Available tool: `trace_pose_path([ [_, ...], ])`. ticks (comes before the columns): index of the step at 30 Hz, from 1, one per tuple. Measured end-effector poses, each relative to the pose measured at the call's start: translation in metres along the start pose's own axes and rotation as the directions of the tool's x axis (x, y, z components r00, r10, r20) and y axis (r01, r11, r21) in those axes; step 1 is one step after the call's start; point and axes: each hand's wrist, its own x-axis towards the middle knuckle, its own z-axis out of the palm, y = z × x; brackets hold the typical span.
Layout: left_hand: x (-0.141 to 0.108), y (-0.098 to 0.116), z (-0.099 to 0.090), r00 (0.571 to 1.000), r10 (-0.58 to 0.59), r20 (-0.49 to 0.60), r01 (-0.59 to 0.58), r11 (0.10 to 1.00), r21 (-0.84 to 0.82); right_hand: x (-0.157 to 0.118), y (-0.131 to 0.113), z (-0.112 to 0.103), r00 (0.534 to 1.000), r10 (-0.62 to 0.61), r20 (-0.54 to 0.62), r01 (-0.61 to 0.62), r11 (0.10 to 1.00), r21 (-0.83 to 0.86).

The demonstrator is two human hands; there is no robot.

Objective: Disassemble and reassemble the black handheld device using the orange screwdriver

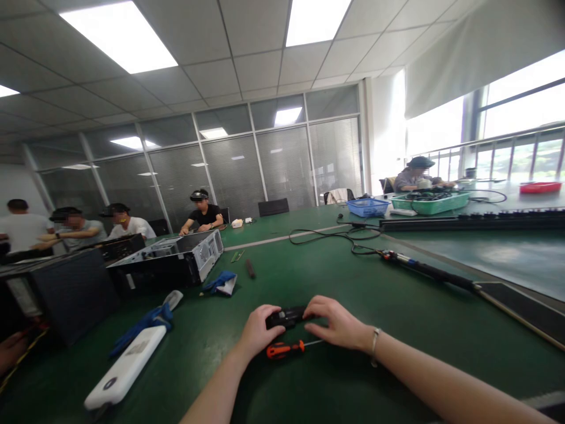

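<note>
A small black device [286,317] lies between my two hands at the near middle of the green table [212,365]. My left hand [260,331] is wrapped round its left end, thumb in front and fingers behind. At its right end, the curled fingers of my right hand [333,323] touch the black device, with the thumb apart below. An orange and black screwdriver [286,349] rests just in front of the device, its shaft pointing right, the tip partly hidden by my right hand.
An open computer case [176,259], blue gloves [223,282] and a white elongated device [127,368] are on the left. Blue [368,206] and green baskets [435,203] stand back right. Cables and a long black bar [432,272] lie right. Several people sit around.
</note>
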Motion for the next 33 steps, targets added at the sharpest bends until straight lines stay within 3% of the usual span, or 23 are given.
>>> trace_pose_path([
  [4,0.0,0.003,0.0,1.0,0.0,-0.01,0.0,1.0,-0.008,-0.004,-0.02,0.018,0.977,-0.132,0.167,0.134,0.991,-0.002],
  [7,0.0,0.004,0.0,1.0,0.013,0.017,-0.012,0.999,-0.034,-0.004,-0.025,0.02,0.969,-0.177,0.174,0.184,0.983,-0.026],
  [9,0.001,0.005,-0.001,0.999,0.018,0.036,-0.015,0.998,-0.061,0.002,-0.025,0.014,0.978,-0.195,0.074,0.194,0.981,0.019],
  [11,0.0,0.005,-0.002,0.999,0.006,0.041,-0.004,0.998,-0.066,0.017,-0.023,0.008,0.979,-0.111,-0.169,0.134,0.982,0.131],
  [13,0.0,0.007,-0.003,0.999,-0.007,0.04,0.009,0.999,-0.051,0.036,-0.021,0.005,0.905,0.075,-0.418,0.08,0.937,0.341],
  [14,0.0,0.008,-0.003,0.999,-0.009,0.043,0.011,0.999,-0.042,0.046,-0.019,0.005,0.858,0.168,-0.485,0.088,0.883,0.46],
  [16,-0.001,0.01,-0.004,0.999,-0.003,0.048,0.005,0.999,-0.033,0.061,-0.018,0.01,0.805,0.291,-0.517,0.138,0.756,0.64],
  [18,-0.001,0.013,-0.004,0.999,0.007,0.049,-0.006,1.0,-0.028,0.066,-0.018,0.016,0.794,0.338,-0.506,0.153,0.694,0.704],
  [24,0.0,0.013,-0.003,0.998,0.042,0.053,-0.041,0.999,-0.029,0.045,-0.025,0.028,0.832,0.27,-0.485,0.051,0.832,0.552],
  [33,-0.001,0.015,-0.004,0.998,0.035,0.054,-0.033,0.999,-0.038,0.043,-0.023,0.038,0.89,0.201,-0.408,0.004,0.894,0.448],
])
